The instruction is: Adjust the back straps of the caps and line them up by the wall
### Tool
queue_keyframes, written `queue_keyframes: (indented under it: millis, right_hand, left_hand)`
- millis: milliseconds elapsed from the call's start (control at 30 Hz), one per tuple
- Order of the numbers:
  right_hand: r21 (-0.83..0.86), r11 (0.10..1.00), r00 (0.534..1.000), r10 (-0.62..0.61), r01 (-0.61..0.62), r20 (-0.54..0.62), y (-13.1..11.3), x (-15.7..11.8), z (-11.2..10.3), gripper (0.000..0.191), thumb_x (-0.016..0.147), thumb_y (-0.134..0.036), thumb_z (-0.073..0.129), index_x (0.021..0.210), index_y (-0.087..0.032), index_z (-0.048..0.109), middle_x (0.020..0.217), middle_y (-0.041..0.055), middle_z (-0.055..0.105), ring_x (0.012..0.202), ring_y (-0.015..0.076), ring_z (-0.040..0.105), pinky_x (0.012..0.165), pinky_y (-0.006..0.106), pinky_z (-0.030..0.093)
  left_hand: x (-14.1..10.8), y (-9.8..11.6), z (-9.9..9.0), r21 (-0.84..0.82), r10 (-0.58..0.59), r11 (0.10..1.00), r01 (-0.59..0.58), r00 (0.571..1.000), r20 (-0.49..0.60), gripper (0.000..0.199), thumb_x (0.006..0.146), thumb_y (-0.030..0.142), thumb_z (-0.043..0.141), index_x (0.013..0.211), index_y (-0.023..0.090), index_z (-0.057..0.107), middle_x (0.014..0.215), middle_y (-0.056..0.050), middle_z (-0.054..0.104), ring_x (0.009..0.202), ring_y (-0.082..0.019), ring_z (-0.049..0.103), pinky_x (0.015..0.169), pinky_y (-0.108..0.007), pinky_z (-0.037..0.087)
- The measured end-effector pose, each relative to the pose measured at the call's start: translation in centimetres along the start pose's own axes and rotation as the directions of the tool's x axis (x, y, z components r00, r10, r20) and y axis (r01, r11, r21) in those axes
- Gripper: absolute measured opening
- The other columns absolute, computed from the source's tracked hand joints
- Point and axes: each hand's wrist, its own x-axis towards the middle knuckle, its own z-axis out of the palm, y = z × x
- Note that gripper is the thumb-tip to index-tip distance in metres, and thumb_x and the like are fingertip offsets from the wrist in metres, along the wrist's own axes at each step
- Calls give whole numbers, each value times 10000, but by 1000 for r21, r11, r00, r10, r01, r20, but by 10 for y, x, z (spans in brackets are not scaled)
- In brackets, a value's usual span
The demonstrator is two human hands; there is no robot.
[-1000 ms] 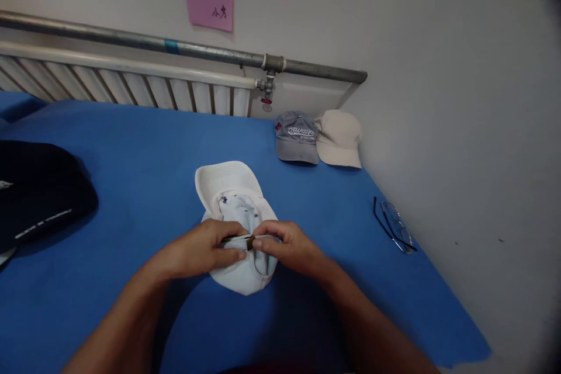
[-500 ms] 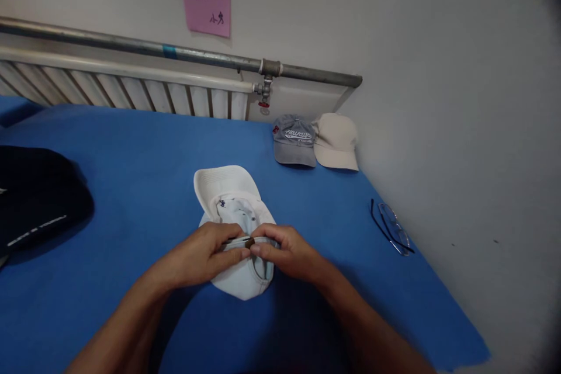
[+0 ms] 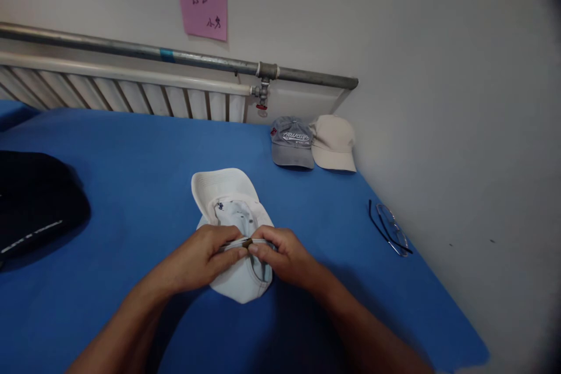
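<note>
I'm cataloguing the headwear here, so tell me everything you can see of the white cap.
The white cap looks like soft, stitched fabric. It sits on the blue surface, its hollow inside facing up and its curved brim pointing away from the person. Inside are a small dark mark and eyelets. The left hand and right hand pinch its back strap beside a small brown piece, possibly a fastener; fingers hide much of the strap.
</note>
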Motion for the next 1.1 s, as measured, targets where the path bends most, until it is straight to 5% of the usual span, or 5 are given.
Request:
queue_keyframes:
  millis: [367, 633, 767, 900, 1100]
  right_hand:
    - [-41, 999, 999, -3, 1, -42, -2, 0, 6, 201, 864, -269, 494, 681, -187, 516, 619, -39, 486, 593, 101, 434, 562, 227, 332]
    - [125, 991, 993, 67, -54, -102, -6, 1, -9, 165, 810, -281, 532, 681, -179, 550, 593, -46, 436, 570, 98, 381, 540, 230, 298]
    - [233, 972, 993, 65, -41, -100, -5, 1, -21, 145, 766, -275, 551, 659, -178, 550, 570, -51, 408, 551, 93, 343, 528, 228, 282]
    - [230, 972, 993, 78, -56, -87, -1, 2, -25, 140, 759, -267, 546, 651, -178, 547, 570, -54, 401, 549, 92, 334, 532, 229, 278]
    - [-82, 997, 975, -31, 13, -219, -2, 3, -23, 83, 789, -214, 533, 737, -194, 594, 705, -3, 579, 687, 137, 515, 659, 266, 398]
  left_hand:
    - [1, -1, -1, -39, -43, 998, 43, 999, 12, 333, 921, 403, 456, 717, 152, 535, 654, 20, 505, 599, -110, 452, 555, -239, 333]
    - [-9, -9, -14, -538, -205, 828, 155, 978, -33, 411, 932, 485, 433, 1057, 181, 680, 1137, -82, 652, 1049, -225, 566, 908, -337, 418]
    - [-14, -4, -13, -639, -89, 763, 97, 995, 45, 297, 871, 332, 570, 1134, 223, 653, 1163, -65, 648, 1073, -220, 576, 888, -322, 435]
    - [-15, 1, -15, -597, 40, 800, 56, 989, 145, 390, 868, 207, 555, 1255, 254, 549, 1167, -49, 646, 1074, -201, 589, 871, -311, 452]
    - [-10, -5, -19, -174, -6, 985, -5, 998, -60, 293, 812, 207, 587, 1102, 211, 627, 1138, -43, 620, 1089, -211, 545, 944, -337, 408]
